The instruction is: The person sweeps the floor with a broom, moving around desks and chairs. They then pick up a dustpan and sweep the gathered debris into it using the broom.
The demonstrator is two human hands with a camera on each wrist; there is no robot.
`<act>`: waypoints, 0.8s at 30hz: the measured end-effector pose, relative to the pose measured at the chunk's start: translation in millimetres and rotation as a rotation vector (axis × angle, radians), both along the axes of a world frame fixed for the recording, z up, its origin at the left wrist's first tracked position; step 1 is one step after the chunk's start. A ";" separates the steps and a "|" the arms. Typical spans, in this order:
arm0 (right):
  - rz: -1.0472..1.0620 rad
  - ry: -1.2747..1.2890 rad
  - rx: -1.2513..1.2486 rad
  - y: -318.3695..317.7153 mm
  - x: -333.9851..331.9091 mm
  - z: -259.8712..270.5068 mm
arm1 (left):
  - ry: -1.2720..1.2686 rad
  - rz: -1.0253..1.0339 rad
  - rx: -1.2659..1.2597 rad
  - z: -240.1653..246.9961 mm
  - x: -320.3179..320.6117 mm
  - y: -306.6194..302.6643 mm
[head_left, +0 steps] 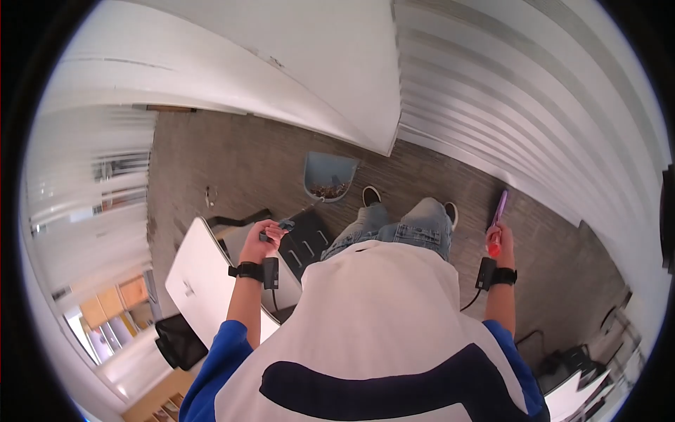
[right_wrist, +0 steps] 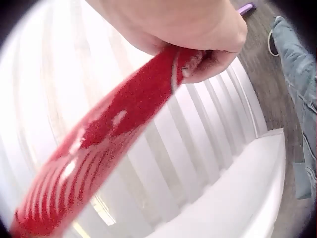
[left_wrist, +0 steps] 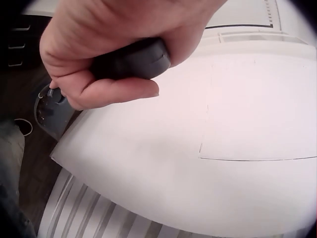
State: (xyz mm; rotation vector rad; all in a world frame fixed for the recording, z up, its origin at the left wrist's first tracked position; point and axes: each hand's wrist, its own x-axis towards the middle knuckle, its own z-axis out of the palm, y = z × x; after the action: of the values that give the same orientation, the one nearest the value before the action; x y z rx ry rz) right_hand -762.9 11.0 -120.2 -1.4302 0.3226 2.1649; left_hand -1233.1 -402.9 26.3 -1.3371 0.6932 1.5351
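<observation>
Head view: left hand [head_left: 263, 239] curled round the handle [left_wrist: 143, 59] of a dustpan [head_left: 325, 164], right hand [head_left: 502, 240] closed round a stick [head_left: 500, 207]; tilting little would best contain the litter [head_left: 329, 191].

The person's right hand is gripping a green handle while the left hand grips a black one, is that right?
Not quite: the handle in the right hand is red, not green, as the right wrist view shows. The red handle is gripped there, while the left hand does grip a black handle.
</observation>
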 end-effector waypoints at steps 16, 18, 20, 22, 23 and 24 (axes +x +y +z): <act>0.013 -0.304 0.111 -110.3 -84.3 40.7 | -0.028 -0.480 -0.098 2.6 -146.7 27.1; -0.009 -0.326 0.068 -127.4 -87.3 35.7 | -0.134 -0.514 -0.100 -0.3 -162.8 32.3; -0.055 -0.347 0.013 -150.9 -100.1 50.8 | -0.164 -0.637 -0.046 -16.2 -185.6 28.3; 0.056 -0.513 0.030 -189.4 -117.0 79.9 | -0.119 -0.626 -0.097 -16.1 -182.7 25.1; 0.011 -0.515 0.025 -205.9 -122.4 77.2 | -0.093 -0.593 -0.138 -10.3 -180.6 31.4; 0.045 -0.513 0.055 -223.2 -128.0 70.3 | -0.087 -0.640 -0.132 -20.1 -189.8 29.8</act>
State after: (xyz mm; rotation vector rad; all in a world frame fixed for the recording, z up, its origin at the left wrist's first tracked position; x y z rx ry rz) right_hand -890.9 -212.1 -49.9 -1.9019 0.0414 1.7380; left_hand -1422.8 -373.1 6.3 -1.1161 1.0576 0.9254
